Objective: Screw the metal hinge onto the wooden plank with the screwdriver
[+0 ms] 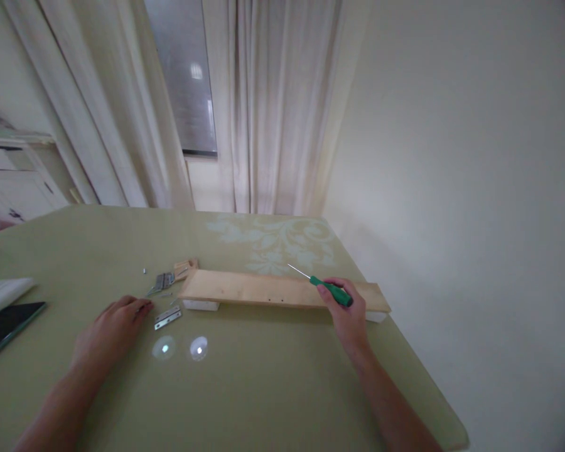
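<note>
Pale curtains (263, 107) and a plain wall are seen behind a counter (273, 389) covered in a green cloth, with a faint floral print at its far edge, and only the head view is given. Across the middle of the counter a wooden plank (263, 289) is laid with its long axis running left to right, propped on small white blocks (202, 305) near each end. The right hand (346, 317) is closed around a green-handled screwdriver (332, 291), gripped at the handle over the plank's right part, and the thin shaft is pointed up and to the left, away from the person and clear of the wood. The left hand (115, 323) is rested palm down on the cloth, fingers loosely curled, with its fingertips just beside a small metal hinge (167, 317); whether anything is pinched under the fingertips cannot be told. A second hinge (164, 280) is seen farther off, near the plank's left end, beside a small wood offcut (186, 267) (a few loose screws are scattered around it, too small to count). So the hardware is lying nearer the left hand, while the plank is lying between the two hands and is reached over only by the right. A dark tablet (4, 326) is seen at the left edge.
</note>
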Demonstrator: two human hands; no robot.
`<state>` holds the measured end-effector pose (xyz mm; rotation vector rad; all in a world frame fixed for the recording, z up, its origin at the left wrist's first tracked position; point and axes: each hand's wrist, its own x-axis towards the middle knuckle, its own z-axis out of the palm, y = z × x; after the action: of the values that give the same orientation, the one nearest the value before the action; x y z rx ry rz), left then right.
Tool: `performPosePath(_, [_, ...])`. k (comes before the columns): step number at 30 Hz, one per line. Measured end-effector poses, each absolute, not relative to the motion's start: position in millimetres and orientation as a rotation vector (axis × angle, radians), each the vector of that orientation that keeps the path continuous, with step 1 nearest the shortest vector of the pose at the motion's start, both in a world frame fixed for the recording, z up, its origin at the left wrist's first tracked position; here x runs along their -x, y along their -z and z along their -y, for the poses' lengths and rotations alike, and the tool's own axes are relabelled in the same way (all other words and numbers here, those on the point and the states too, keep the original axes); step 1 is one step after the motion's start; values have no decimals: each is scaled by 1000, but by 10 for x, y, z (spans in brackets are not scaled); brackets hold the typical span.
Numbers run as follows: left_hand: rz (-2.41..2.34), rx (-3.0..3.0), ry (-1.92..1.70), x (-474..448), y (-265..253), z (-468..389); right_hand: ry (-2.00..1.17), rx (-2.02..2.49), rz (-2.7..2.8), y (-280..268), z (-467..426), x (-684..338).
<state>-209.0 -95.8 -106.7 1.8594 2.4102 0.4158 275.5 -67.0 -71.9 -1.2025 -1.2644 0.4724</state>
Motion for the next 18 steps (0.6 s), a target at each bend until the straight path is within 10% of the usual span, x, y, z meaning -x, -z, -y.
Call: performPosePath(18, [-2174,-2063,-1001,1844,1063,952,-783,904,674,814,408,-3114])
